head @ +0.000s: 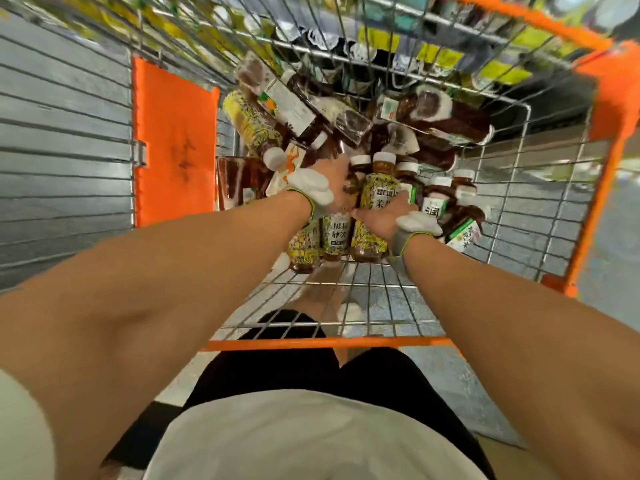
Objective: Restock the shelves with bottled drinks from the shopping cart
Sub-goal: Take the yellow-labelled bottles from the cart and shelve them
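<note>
Cart: left hand, right hand among bottles

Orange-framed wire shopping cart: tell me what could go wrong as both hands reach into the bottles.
1. The loose pile of brown drink bottles at the far end could slide onto the left hand and right hand.
2. The yellow-labelled white-capped bottle that the right hand grips sits packed among neighbours; pulling it may dislodge them.

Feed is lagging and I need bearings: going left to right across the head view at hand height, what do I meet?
Wire cart side → orange panel → left hand → right hand, gripping a yellow-label bottle → orange cart frame.
</note>
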`<state>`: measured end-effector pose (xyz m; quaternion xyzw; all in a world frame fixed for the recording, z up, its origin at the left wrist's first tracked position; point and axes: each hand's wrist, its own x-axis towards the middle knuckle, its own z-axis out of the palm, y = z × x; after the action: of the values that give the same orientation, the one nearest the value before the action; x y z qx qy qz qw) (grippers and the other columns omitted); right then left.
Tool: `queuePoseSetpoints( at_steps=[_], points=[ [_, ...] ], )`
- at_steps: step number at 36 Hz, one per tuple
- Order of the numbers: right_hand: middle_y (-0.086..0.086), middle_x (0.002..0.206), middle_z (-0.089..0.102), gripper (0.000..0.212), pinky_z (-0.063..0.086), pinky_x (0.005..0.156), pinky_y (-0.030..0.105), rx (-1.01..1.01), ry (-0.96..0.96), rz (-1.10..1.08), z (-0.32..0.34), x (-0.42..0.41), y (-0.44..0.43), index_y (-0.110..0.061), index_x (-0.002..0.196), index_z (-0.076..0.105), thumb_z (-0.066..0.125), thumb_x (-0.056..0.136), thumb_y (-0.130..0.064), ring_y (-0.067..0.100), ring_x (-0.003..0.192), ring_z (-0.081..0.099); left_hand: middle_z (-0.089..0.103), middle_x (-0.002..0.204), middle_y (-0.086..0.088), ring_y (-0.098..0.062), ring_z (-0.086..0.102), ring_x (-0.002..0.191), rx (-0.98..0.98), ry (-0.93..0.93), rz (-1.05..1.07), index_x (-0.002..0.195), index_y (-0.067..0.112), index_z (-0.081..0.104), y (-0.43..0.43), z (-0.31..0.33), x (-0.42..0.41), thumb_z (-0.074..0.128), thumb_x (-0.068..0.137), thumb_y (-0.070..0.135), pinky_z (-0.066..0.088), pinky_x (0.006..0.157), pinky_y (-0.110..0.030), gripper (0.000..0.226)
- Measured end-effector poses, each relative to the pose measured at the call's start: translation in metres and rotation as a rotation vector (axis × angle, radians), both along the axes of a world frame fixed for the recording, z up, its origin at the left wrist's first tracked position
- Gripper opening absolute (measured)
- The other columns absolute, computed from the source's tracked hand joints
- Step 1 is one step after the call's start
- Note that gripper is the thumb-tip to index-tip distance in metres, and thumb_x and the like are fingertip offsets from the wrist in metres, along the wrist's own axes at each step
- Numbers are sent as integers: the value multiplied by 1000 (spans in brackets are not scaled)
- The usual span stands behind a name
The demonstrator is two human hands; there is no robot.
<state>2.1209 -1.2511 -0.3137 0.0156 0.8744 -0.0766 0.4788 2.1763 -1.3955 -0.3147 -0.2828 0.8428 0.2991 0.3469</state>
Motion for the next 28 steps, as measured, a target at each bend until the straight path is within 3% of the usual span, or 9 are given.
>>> queuePoseSetpoints(
  at_steps=[4,8,11,14,16,20,22,24,28],
  points=[
    [14,137,55,101,53,92,41,-97,1,-11,14,0,11,-9,148,33,79,72,-56,37,119,57,50,117,-15,-36,56,99,-68,14,115,111,13,39,12,26,5,86,59,45,50,77,-45,77],
    [12,118,61,101,57,87,45,-124,36,-84,44,7,20,-10,137,38,81,60,-60,32,93,60,58,112,-11,-29,60,88,-89,11,49,106,17,53,19,49,19,71,51,69,58,76,-45,78],
    [17,129,59,109,55,91,43,-239,114,-164,83,8,31,-7,148,31,85,65,-53,32,96,61,50,123,-14,-34,57,103,-135,116,46,123,16,54,27,99,18,75,65,64,53,87,-41,78],
    [19,136,52,84,46,93,43,-319,188,-213,118,7,34,-3,144,36,79,80,-36,37,116,55,49,134,-16,-35,52,120,-104,240,63,137,13,46,35,137,16,77,77,49,44,100,-42,77],
    [19,125,59,73,43,77,38,-347,296,-275,158,11,41,-2,135,46,77,78,-35,34,103,58,53,131,-15,-35,54,119,-148,322,48,139,13,43,47,174,16,77,78,46,44,95,-41,77],
    [8,117,65,107,46,72,34,-505,414,-307,228,15,53,-9,132,46,69,46,-69,29,91,60,65,102,-9,-34,64,95,-258,466,117,125,20,49,63,245,13,80,71,51,48,76,-38,69],
    [-1,108,57,87,47,77,36,-572,387,-302,253,7,55,-15,132,41,71,67,-65,23,94,56,61,95,-7,-30,60,83,-238,517,107,113,20,47,66,275,8,81,70,53,50,72,-38,64],
    [1,93,46,45,40,80,34,-666,390,-396,296,2,65,-15,114,42,61,90,-48,22,93,46,64,100,-7,-31,62,88,-295,637,115,111,19,45,70,322,9,81,71,52,50,72,-38,64],
    [10,119,56,68,44,93,39,-794,635,-341,389,-1,67,-8,134,45,77,81,-37,29,106,55,67,111,-9,-33,63,104,-366,834,136,119,16,48,77,410,-3,82,71,49,48,81,-38,67]
  ],
)
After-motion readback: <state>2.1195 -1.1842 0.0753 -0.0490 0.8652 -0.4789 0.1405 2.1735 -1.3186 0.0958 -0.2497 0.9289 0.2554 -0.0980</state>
